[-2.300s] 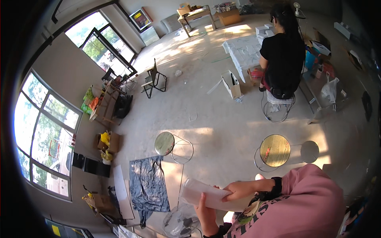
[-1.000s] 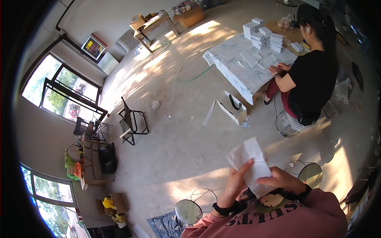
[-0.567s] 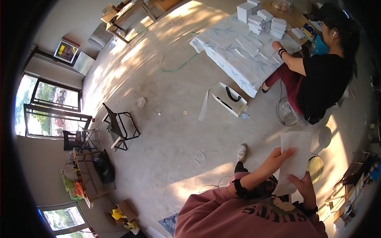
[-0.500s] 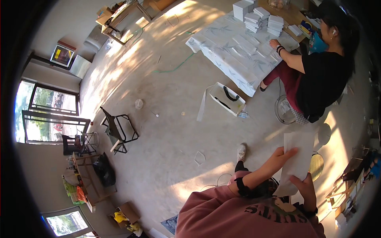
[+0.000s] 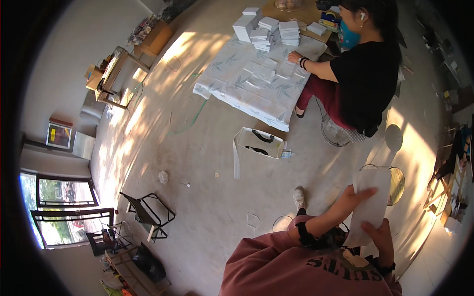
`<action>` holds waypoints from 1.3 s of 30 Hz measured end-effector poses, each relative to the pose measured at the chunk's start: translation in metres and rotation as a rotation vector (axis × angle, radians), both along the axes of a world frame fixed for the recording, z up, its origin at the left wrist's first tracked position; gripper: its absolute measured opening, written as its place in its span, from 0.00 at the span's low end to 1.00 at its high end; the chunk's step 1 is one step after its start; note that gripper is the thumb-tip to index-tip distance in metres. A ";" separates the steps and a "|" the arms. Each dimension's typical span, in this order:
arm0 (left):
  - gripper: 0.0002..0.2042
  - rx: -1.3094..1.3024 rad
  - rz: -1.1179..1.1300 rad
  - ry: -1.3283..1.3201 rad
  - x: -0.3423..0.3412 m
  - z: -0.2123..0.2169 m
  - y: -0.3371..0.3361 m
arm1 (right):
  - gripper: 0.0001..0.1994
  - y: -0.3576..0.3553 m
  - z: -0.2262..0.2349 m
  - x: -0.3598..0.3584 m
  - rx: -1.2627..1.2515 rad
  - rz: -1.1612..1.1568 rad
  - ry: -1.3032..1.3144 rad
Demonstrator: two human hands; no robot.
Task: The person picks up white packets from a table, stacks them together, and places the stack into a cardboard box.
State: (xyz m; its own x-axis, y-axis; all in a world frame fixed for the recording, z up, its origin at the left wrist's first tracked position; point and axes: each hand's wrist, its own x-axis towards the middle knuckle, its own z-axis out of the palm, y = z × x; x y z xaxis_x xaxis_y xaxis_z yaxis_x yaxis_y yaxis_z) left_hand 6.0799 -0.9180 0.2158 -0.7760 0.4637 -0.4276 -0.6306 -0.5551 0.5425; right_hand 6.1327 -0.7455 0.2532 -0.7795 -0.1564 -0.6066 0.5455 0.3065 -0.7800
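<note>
A long, flat white sheet of paper (image 5: 369,212) is held upright in front of my pink sweatshirt, at the lower right. My left hand (image 5: 356,201) grips its left edge, thumb lying across the face and fingers behind. Lower down, my right hand (image 5: 380,236) pinches the sheet from the right side, its thumb also on the face. The fingers behind the paper are mostly hidden. Dark bands circle both of my wrists.
Ahead, a co-worker in black (image 5: 365,84) sits at a low table with a leaf-patterned cloth (image 5: 232,74), bearing stacked white boxes (image 5: 289,33). A white bag (image 5: 259,143) lies on the floor. A folding chair (image 5: 148,212) stands left; a round-topped stool (image 5: 396,185) is beyond my hands.
My view has turned, so the table, co-worker and bag sit further left in it. Both hands keep hold of the sheet, which has barely moved.
</note>
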 end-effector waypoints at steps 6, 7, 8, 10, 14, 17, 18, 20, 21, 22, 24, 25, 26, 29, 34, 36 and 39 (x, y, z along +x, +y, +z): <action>0.19 0.162 0.015 -0.058 0.005 0.001 0.007 | 0.14 0.002 -0.002 0.011 -0.026 -0.005 0.028; 0.18 0.191 0.036 -0.079 0.007 0.001 0.010 | 0.14 0.002 -0.004 0.013 -0.027 0.008 0.037; 0.18 0.189 0.020 -0.074 0.009 0.003 0.011 | 0.13 0.003 -0.005 0.015 -0.029 0.022 0.045; 0.17 0.203 0.045 -0.137 0.012 0.005 0.011 | 0.12 0.002 -0.006 0.019 -0.036 0.005 0.050; 0.16 0.173 0.046 -0.095 0.017 0.008 0.017 | 0.12 0.000 -0.005 0.021 -0.115 0.003 0.141; 0.15 0.040 0.054 -0.044 0.022 0.014 0.019 | 0.12 0.005 -0.006 0.024 -0.148 -0.053 0.099; 0.15 0.005 0.046 -0.033 0.024 0.015 0.022 | 0.12 0.007 -0.005 0.026 -0.152 -0.060 0.102; 0.14 -0.033 0.032 -0.019 0.027 0.019 0.027 | 0.13 0.011 -0.003 0.030 -0.141 -0.054 0.037; 0.14 -0.039 0.038 -0.027 0.028 0.021 0.030 | 0.13 0.015 -0.002 0.030 -0.145 -0.060 0.041; 0.13 -0.044 0.047 -0.035 0.031 0.022 0.034 | 0.13 0.017 0.001 0.032 -0.152 -0.052 0.020; 0.13 -0.038 0.066 -0.041 0.036 0.021 0.045 | 0.13 0.025 0.002 0.036 -0.161 -0.044 0.002; 0.13 -0.030 0.088 -0.050 0.038 0.021 0.052 | 0.12 0.030 0.001 0.038 -0.179 -0.063 0.072; 0.13 -0.033 0.088 -0.047 0.041 0.023 0.060 | 0.12 0.036 0.000 0.040 -0.197 -0.083 0.142; 0.12 -0.092 0.096 -0.012 0.051 0.029 0.086 | 0.12 0.063 -0.005 0.050 -0.172 -0.104 0.159; 0.11 -0.223 -0.003 0.202 0.070 0.038 0.154 | 0.12 0.132 -0.003 0.071 -0.193 -0.117 0.185; 0.11 -0.255 -0.052 0.244 0.077 0.046 0.192 | 0.11 0.165 -0.004 0.085 -0.206 -0.178 0.208; 0.11 -0.270 -0.145 0.320 0.089 0.055 0.254 | 0.11 0.221 -0.004 0.110 -0.237 -0.323 0.365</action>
